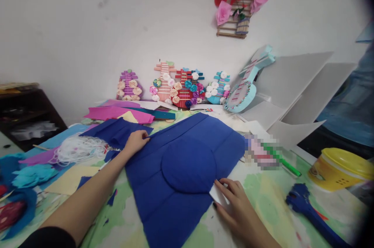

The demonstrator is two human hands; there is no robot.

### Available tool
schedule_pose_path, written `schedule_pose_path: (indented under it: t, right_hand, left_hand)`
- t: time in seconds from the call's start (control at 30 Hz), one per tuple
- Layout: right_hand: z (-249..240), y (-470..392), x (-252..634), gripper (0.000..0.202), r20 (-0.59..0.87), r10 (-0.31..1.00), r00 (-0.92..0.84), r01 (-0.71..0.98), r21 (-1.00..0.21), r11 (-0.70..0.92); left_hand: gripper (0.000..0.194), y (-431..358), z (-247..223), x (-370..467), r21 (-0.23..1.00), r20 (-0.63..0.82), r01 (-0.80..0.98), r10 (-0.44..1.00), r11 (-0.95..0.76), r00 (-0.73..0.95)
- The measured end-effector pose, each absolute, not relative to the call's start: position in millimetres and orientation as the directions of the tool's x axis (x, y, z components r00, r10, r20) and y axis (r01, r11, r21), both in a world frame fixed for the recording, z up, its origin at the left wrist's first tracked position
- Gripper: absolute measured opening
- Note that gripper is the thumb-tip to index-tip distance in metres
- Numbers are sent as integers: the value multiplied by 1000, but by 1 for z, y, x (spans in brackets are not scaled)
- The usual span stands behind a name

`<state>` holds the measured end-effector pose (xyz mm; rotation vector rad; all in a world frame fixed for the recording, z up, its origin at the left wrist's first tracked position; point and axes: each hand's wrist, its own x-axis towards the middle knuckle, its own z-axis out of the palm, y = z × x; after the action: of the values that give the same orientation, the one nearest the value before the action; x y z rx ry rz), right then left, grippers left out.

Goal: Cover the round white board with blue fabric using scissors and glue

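Observation:
A large dark blue sheet (169, 217), creased in lines, lies on the table with a round blue-covered disc (188, 166) near its middle. At the sheet's upper left edge is my left hand (137, 142), its fingers bent together on the blue edge. My right hand (233, 205) pinches a small white piece (218, 195) between thumb and fingers, beside the disc's lower right rim. More crumpled blue paper (117, 131) sits left of the sheet.
Decorated lute-shaped crafts (184, 88) stand along the wall. White string (78, 148) and coloured paper (119, 114) are at left. To the right are a green pen (288, 164), a yellow tub (340, 168), a blue wrapped piece (312, 215) and white boards (295, 80).

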<state>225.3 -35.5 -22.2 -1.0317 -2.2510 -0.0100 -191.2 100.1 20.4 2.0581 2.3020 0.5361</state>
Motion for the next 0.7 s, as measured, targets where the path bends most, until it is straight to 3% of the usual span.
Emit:
schedule_pose_path:
  t: [0.43, 0.57, 0.7]
  right_hand:
    - [-23, -36, 229, 39, 563, 670, -483, 685, -233, 690]
    - [-23, -35, 229, 38, 587, 644, -490, 665, -226, 712]
    - [-22, -33, 229, 37, 593, 635, -495, 662, -216, 718]
  left_hand:
    - [15, 97, 18, -183, 195, 333, 979, 935, 58, -122]
    - [28, 87, 22, -148, 166, 430, 979, 902, -120, 38]
    - [38, 79, 13, -110, 173, 413, 910, 867, -376, 279]
